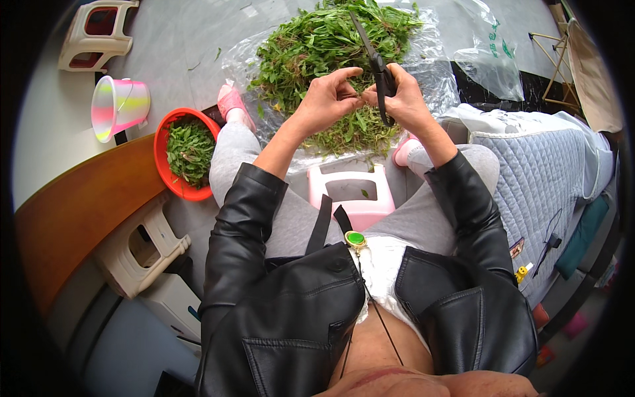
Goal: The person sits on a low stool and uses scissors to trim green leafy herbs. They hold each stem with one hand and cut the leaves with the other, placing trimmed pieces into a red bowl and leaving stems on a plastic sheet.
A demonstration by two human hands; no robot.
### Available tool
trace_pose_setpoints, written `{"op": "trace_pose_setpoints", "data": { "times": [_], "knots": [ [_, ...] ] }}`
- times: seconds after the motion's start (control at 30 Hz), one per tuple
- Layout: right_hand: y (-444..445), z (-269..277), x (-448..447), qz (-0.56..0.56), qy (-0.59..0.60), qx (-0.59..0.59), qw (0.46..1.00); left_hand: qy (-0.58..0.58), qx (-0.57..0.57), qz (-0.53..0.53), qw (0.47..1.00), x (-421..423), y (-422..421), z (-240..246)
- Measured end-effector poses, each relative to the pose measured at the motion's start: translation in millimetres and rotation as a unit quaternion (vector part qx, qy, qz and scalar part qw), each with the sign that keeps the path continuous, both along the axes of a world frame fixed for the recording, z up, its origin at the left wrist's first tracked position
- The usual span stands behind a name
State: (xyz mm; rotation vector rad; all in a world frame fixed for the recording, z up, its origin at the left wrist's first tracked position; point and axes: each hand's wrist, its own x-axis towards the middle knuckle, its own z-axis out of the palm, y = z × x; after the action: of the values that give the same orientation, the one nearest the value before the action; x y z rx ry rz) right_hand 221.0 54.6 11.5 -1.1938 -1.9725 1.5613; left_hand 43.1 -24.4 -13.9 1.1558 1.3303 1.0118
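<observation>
A large heap of green leafy plants [332, 44] lies on a clear plastic sheet [431, 84] on the floor in front of me. Over the heap's near side, my left hand [327, 101] pinches a small tuft of thin plant stems [349, 95]. Black-handled scissors [378, 62] hang in my right hand [408, 101], blades pointing away from me. The thumb and fingertip of that hand meet the same stems, close to my left fingertips. Shorter trimmings [352, 134] lie below my hands, nearer to me.
At my left stands a red basin [161, 164] holding leafy plants, with a coloured bucket [131, 104] beyond it. A pink stool [352, 198] is between my legs. Cream stools [144, 253] stand to the left. A quilted sofa cover [531, 173] lies at my right.
</observation>
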Motion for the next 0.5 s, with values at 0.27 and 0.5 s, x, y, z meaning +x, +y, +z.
{"op": "trace_pose_setpoints", "data": {
  "times": [0.27,0.5],
  "knots": [
    [-3,1,-1,-0.017,0.097,-0.033,0.995,0.055,0.051,0.034,0.997,9,-1,2],
    [-2,-5,-3,-0.042,0.058,-0.001,0.997,0.094,0.083,0.036,0.991,14,0,2]
  ]
}}
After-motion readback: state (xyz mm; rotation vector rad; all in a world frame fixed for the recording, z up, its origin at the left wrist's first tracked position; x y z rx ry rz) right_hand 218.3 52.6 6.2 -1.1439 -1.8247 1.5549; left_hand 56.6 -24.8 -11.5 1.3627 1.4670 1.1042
